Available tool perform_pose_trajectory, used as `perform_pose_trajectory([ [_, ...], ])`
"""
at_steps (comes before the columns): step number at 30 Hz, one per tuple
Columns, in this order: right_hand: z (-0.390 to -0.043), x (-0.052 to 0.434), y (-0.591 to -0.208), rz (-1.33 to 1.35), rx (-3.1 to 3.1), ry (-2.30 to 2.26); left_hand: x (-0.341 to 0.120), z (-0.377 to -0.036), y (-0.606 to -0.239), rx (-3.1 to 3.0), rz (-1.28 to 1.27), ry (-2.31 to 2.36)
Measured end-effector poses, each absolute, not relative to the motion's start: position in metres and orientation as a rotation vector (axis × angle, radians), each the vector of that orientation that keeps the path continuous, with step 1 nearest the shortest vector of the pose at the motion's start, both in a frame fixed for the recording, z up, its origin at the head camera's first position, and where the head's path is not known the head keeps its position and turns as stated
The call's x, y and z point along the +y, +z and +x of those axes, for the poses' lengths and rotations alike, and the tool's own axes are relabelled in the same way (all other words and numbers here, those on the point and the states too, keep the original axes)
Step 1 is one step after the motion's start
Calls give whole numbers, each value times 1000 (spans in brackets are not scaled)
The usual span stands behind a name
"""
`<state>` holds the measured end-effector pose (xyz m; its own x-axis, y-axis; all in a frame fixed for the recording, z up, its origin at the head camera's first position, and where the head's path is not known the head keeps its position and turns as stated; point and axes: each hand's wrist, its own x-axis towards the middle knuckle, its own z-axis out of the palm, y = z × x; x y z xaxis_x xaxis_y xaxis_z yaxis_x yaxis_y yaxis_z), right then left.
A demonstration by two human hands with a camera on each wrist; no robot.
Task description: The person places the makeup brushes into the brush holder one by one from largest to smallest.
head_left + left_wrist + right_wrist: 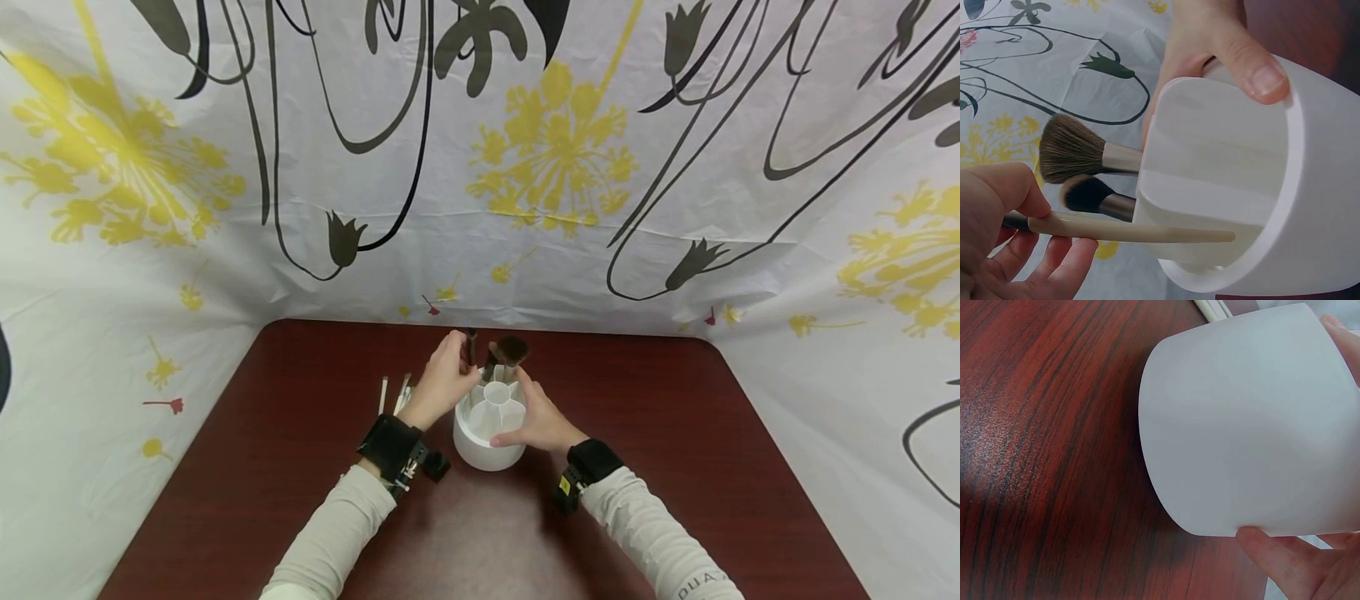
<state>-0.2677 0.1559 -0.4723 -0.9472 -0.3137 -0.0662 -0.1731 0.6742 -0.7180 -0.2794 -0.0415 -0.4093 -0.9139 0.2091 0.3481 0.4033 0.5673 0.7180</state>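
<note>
Left grip (441,382) pinching a pale-handled brush (1129,230), right grip (545,423) clasping a white holder (487,454); two brushes (1072,150) inside

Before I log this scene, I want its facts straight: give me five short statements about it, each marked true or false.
1. The left grip holds a brush. True.
2. The right grip is on the white holder. True.
3. The held brush's handle points away from the holder. False: its tapered end points into it.
4. Two other brushes are in the holder with their bristles out. True.
5. The pale sticks are to the right of the holder in the head view. False: they are to its left.
</note>
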Motion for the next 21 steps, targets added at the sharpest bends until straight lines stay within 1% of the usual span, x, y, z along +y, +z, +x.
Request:
perform_pose_trajectory([
  [21,-267,156,-472,-422,2708,-1128,-44,-276,-423,-2616,-516,-1254],
])
